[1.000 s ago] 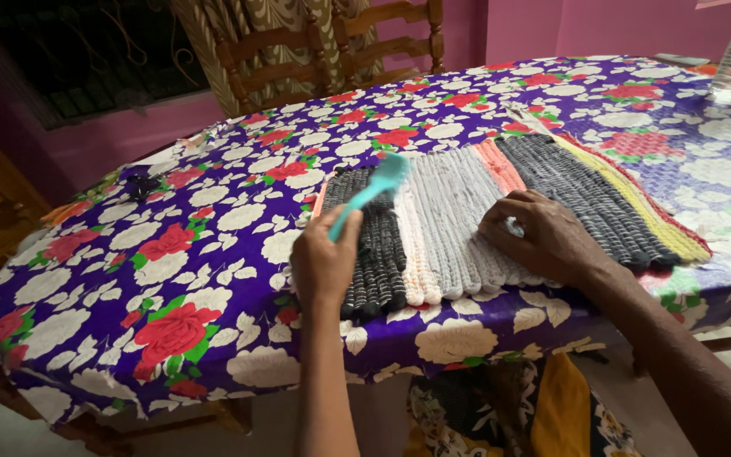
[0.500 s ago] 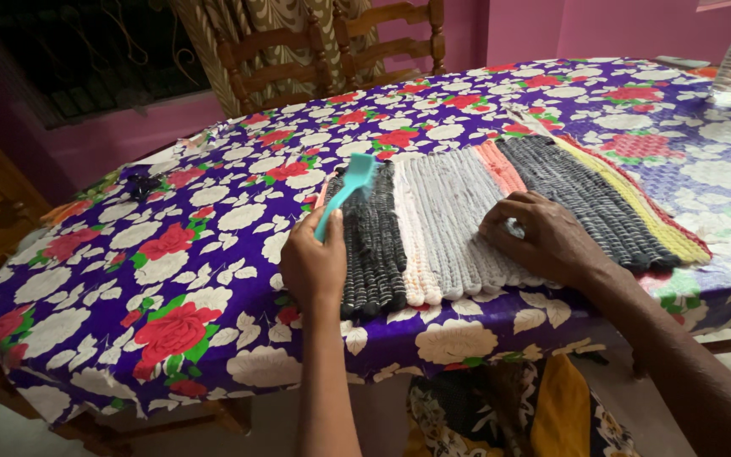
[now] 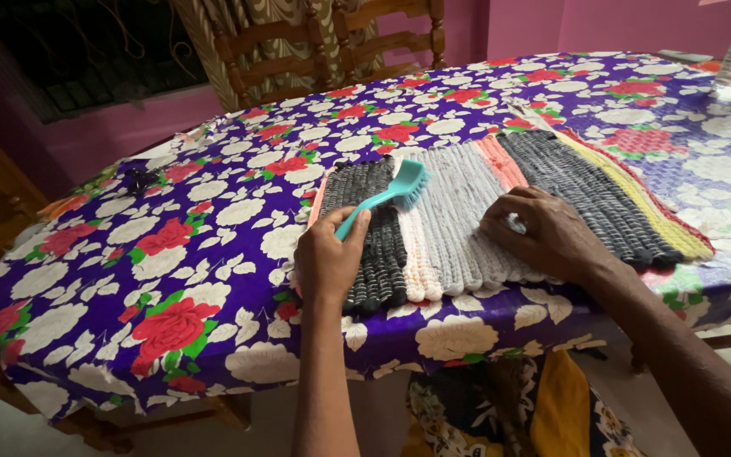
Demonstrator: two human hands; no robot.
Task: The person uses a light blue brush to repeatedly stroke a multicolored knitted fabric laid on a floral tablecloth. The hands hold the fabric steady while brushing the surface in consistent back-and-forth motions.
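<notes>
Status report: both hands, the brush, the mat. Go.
Left hand gripping teal brush, bristles on woven mat. Right hand flat, pinning mat. Nothing blocking the brush.

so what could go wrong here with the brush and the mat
The woven mat lies at the table's near edge; only the right hand pins it, so hard strokes could bunch it or drag it off. The left hand grips the teal brush at its handle's end, so it may twist or slip.

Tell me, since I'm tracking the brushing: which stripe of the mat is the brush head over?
The white stripe, between the black stripe at the mat's left and the thin pink one; the teal brush head sits at its far left edge.
</notes>
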